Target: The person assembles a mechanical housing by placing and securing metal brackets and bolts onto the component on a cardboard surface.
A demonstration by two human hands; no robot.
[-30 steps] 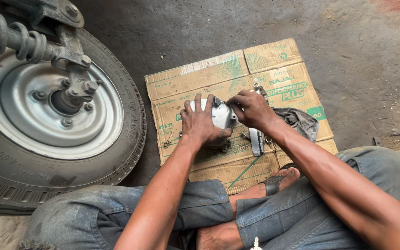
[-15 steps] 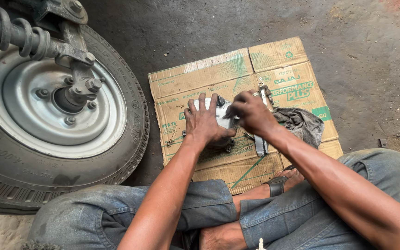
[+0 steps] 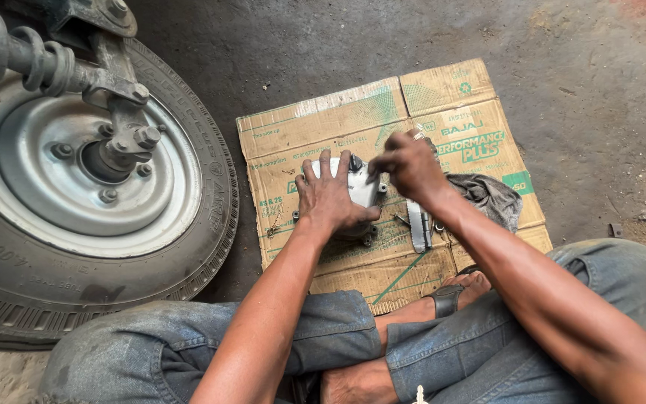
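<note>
The left hand (image 3: 329, 196) lies flat, grip open, pressing a smooth grey metal casing (image 3: 359, 183) onto creased cardboard (image 3: 323, 127). The right hand (image 3: 407, 162), curled shut on a hidden tool, has lifted slightly from earlier.

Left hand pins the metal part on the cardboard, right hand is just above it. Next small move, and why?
Probably lower the right hand onto the top of the grey metal part: the left hand already presses it flat on the cardboard, and the right fingers seem to pinch something small right above it, though what it is cannot be told.
</note>
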